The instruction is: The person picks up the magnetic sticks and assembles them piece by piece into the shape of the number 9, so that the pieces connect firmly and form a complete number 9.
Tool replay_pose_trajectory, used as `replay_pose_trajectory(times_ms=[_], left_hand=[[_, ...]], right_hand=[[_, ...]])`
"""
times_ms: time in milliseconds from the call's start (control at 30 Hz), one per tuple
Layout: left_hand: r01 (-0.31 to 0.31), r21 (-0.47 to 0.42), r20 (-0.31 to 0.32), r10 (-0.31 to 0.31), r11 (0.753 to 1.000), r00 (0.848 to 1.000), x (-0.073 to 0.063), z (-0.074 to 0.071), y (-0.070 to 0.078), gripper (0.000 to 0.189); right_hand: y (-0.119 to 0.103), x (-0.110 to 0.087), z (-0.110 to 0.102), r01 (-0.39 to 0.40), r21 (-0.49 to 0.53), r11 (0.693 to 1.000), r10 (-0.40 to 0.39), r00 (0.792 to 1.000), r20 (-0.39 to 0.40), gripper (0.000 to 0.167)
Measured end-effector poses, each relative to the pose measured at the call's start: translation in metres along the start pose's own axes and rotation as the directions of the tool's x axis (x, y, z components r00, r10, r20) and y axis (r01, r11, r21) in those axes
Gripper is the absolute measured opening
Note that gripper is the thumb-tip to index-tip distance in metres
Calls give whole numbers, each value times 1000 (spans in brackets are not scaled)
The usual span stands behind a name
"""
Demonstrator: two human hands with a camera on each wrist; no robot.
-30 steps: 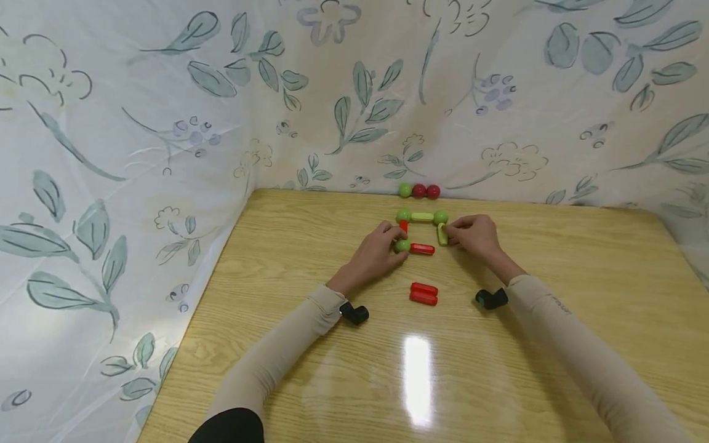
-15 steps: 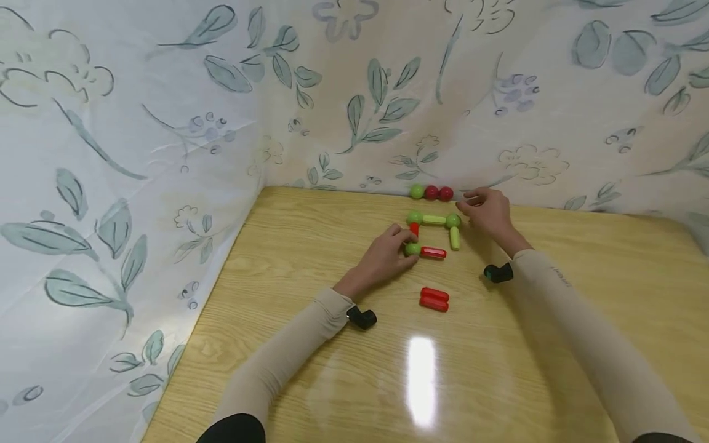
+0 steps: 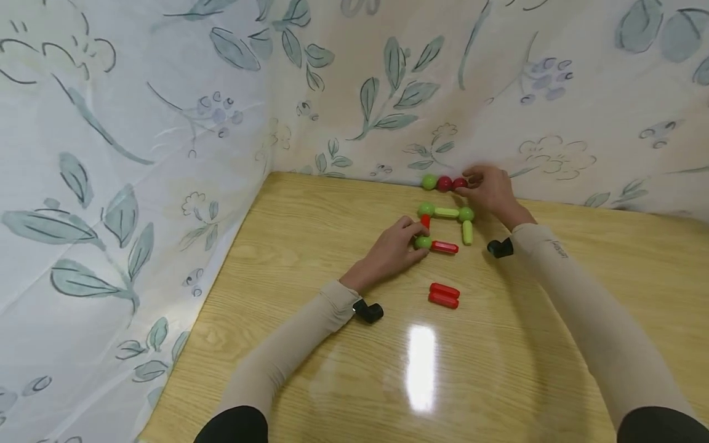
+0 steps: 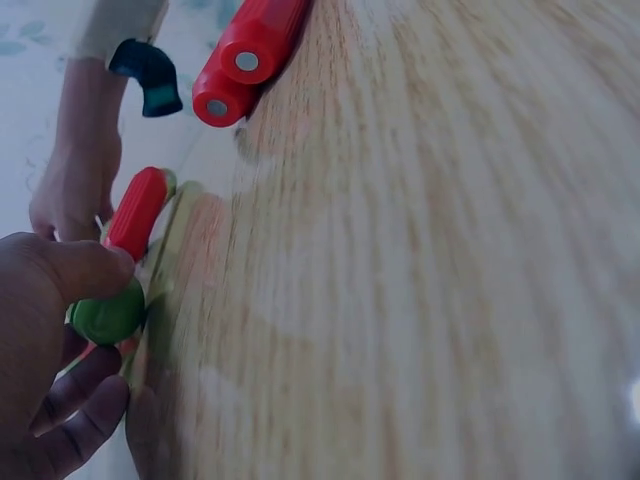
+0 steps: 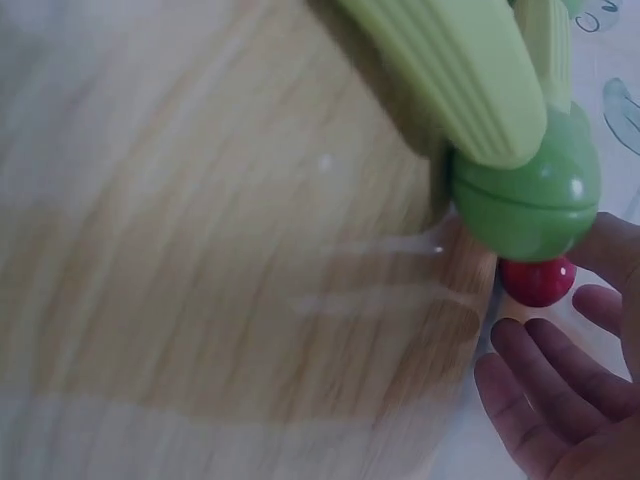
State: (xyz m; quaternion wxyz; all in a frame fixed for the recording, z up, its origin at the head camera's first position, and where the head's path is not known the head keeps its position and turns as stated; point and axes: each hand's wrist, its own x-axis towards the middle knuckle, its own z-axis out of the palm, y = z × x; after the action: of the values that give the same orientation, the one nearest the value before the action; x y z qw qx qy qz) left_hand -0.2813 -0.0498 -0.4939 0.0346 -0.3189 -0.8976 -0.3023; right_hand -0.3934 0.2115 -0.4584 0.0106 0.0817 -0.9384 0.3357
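Observation:
In the head view, my left hand (image 3: pixel 396 252) holds a green ball (image 3: pixel 423 242) at a corner of a partial frame of magnetic balls and sticks, thumb and fingers around it. A red stick (image 3: pixel 445 247) points right from that ball, and another red stick (image 3: pixel 425 222) leads back to a green ball (image 3: pixel 426 210). A pale green stick (image 3: pixel 445 213) joins this to a third green ball (image 3: pixel 466 214), from which a pale green stick (image 3: pixel 468 233) extends forward. My right hand (image 3: pixel 492 192) pinches the rightmost crimson ball (image 5: pixel 538 281) at the back.
A green ball (image 3: pixel 429 181) and a crimson ball (image 3: pixel 444 183) sit in the same row against the patterned cloth (image 3: pixel 343 98). Two red sticks (image 3: pixel 444 295) lie side by side on the wooden table (image 3: pixel 310 246), nearer the person.
My right hand has let go of the pale green stick at the frame's right side and moved back to the crimson balls. The left hand keeps its hold on the green corner ball.

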Motion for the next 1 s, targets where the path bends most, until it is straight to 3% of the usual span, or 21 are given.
replay_pose_trajectory(times_ms=[233, 500, 767, 1000], left_hand=[[-22, 14, -7, 22, 1000, 1000, 1, 0, 0, 26], [9, 20, 13, -9, 1000, 1000, 1, -1, -4, 27], [0, 13, 9, 0, 1000, 1000, 5, -5, 1, 26], [71, -29, 17, -71, 997, 997, 0, -4, 3, 27]], right_hand=[[0, 5, 2, 9, -3, 1000, -9, 1000, 6, 41], [-2, 6, 2, -7, 15, 1000, 7, 1000, 17, 38], [-1, -5, -11, -8, 28, 1000, 8, 1000, -14, 39], [3, -23, -17, 26, 39, 999, -24, 998, -55, 34]])
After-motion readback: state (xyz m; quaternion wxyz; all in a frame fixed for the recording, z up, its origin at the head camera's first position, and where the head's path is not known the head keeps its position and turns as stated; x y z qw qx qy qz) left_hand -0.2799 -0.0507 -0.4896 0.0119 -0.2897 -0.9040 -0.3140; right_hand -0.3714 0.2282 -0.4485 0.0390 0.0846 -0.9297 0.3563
